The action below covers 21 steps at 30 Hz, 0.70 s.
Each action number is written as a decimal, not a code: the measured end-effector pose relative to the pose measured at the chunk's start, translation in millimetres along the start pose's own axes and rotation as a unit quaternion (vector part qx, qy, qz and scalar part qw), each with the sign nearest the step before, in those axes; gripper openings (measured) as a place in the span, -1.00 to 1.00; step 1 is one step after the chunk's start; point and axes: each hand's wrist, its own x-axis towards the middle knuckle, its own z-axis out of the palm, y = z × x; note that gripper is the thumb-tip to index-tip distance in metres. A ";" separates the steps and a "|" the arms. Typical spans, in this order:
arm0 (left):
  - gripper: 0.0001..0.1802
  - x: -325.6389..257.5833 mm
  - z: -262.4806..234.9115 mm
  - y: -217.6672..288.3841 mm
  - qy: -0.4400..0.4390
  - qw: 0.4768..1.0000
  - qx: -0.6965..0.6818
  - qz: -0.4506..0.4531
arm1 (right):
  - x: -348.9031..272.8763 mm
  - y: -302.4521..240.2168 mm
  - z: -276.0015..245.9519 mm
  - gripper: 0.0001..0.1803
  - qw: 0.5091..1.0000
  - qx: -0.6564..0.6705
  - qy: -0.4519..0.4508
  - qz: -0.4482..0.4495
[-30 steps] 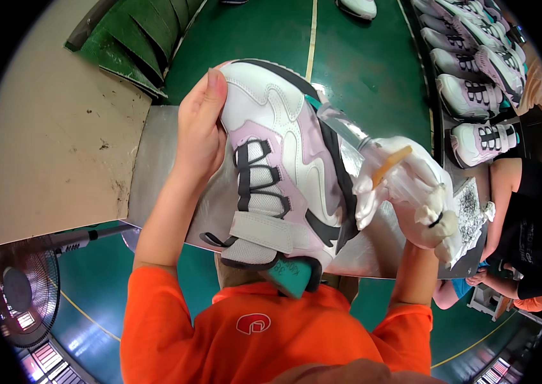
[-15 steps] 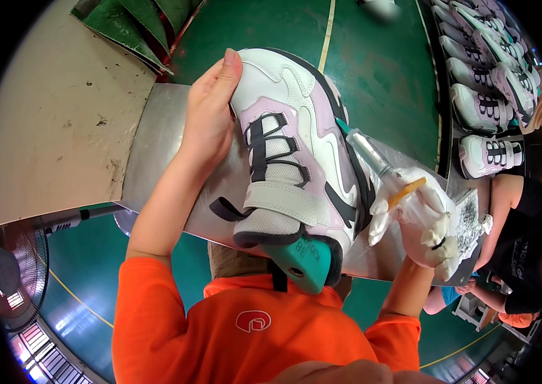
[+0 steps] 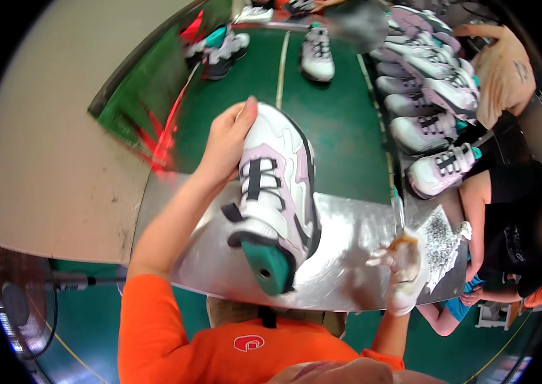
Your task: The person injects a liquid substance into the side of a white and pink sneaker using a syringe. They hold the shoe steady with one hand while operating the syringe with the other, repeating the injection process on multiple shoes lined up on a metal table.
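Note:
My bare left hand (image 3: 227, 142) grips a white and lilac sneaker (image 3: 291, 185) by its toe, fingers wrapped over the side. The sneaker is held up, tilted, heel toward me, above a metal work surface (image 3: 338, 224). Out of its collar pokes a teal shoe last (image 3: 267, 265). To the right and apart from the sneaker, my right hand (image 3: 406, 275) wears a whitish glove and is closed around a slim clear-barrelled tool with a teal tip (image 3: 398, 210), pointing away from me. A tan band shows at its fingers; motion blurs this hand.
A green conveyor belt (image 3: 354, 141) runs ahead, carrying a sneaker (image 3: 317, 56) and another sneaker (image 3: 225, 56) farther left. Piled sneakers (image 3: 421, 89) line the right. A speckled white sheet (image 3: 438, 246) lies near a co-worker (image 3: 517, 211). Green flaps (image 3: 149, 102) hang at left.
My left hand and the sneaker have moved slightly away and lower in view. The tool has left the sneaker's side and moved right with my right hand. More of the belt shows.

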 end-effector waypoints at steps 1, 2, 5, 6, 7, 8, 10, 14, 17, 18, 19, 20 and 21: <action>-0.58 28.5 16.9 2.0 -0.033 0.998 0.050 0.020 | -13.0 11.0 -15.9 0.11 0.997 -0.056 0.023 -0.049; -0.54 61.3 26.3 2.6 -0.016 0.989 0.119 0.082 | -24.5 21.4 -28.2 0.09 0.989 -0.109 0.043 -0.092; -0.58 175.3 43.2 6.7 0.118 0.962 0.175 0.174 | -58.0 43.7 -49.6 0.07 0.941 -0.295 0.137 -0.092; -0.59 226.8 30.3 -5.7 0.124 0.973 0.040 0.189 | -62.3 54.1 -52.4 0.06 0.934 -0.301 0.156 -0.108; -0.59 251.9 40.3 -17.5 0.184 0.964 -0.009 0.192 | -67.2 67.4 -54.6 0.06 0.933 -0.283 0.199 -0.095; -0.59 254.2 67.9 -22.4 0.284 0.947 -0.052 0.142 | -69.8 68.4 -53.4 0.06 0.918 -0.313 0.210 -0.120; -0.55 279.2 111.2 -70.2 0.359 0.922 -0.140 0.028 | -76.1 84.6 -55.6 0.09 0.895 -0.341 0.254 -0.134; -0.37 303.9 175.1 -183.1 0.254 0.961 -0.027 -0.106 | -78.1 83.5 -64.9 0.13 0.917 -0.300 0.230 -0.124; -0.71 304.3 220.9 -219.6 0.126 0.973 -0.050 -0.189 | -65.7 58.1 -54.2 0.13 0.942 -0.208 0.264 -0.018; -0.83 282.1 236.7 -204.1 0.110 0.973 -0.045 -0.198 | -60.3 58.5 -52.1 0.13 0.941 -0.166 0.289 -0.060; -0.77 285.3 233.5 -219.8 0.079 0.969 -0.009 -0.233 | -60.9 57.3 -55.7 0.13 0.938 -0.183 0.288 -0.058; -0.75 271.3 233.9 -213.1 0.068 0.969 0.111 -0.208 | -62.7 56.2 -57.3 0.13 0.936 -0.195 0.286 -0.057; -0.71 252.9 235.1 -202.4 0.053 0.957 0.224 -0.173 | -61.1 55.0 -60.4 0.13 0.933 -0.207 0.286 -0.065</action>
